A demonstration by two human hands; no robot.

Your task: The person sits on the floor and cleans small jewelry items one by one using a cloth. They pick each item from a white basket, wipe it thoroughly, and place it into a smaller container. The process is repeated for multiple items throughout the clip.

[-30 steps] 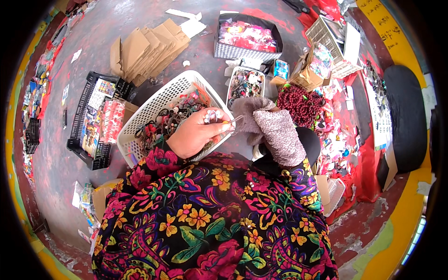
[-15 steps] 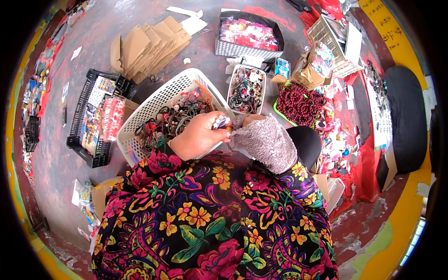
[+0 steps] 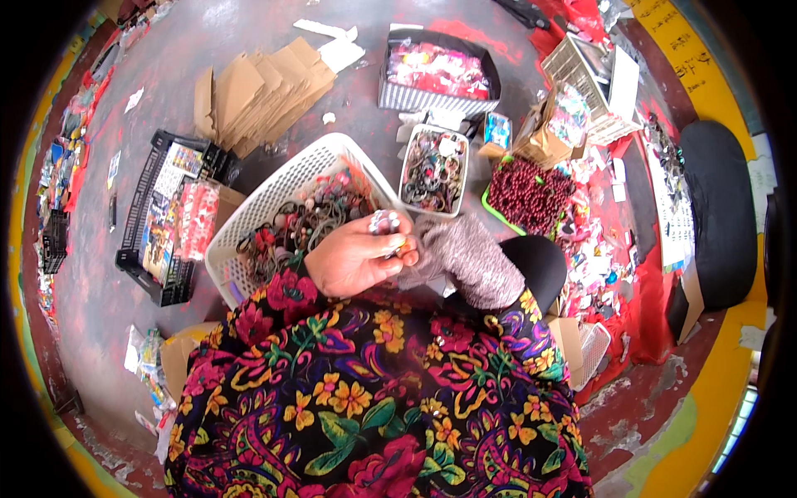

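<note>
My left hand (image 3: pixel 357 256) is closed, its fingers curled round a small bunch of shiny silvery pieces (image 3: pixel 384 222) that look like hair-tie ornaments. A fuzzy mauve sleeve cover (image 3: pixel 481 261) on my right arm reaches up to the left fingertips. The fingers of my right hand are hidden and blurred behind the cuff, so their grip does not show. Under and beyond my left hand stands a white perforated basket (image 3: pixel 286 170), holding a heap of hair ties (image 3: pixel 320 203) in grey, black, red and pink. Past my hands is a smaller white bin (image 3: pixel 408 199) of mixed hair ties.
Dark red beads (image 3: pixel 531 195) fill a green tray at the right. Farther off are a patterned box (image 3: pixel 440 100) of pink packets and stacked flat cardboard (image 3: pixel 266 91). A black crate (image 3: pixel 137 216) stands left; loose goods lie on red cloth (image 3: pixel 643 311) at right.
Both hands have come slightly nearer to my body. My left hand has turned, showing more of the silvery pieces, while the right cuff has dropped and now covers the right hand.
</note>
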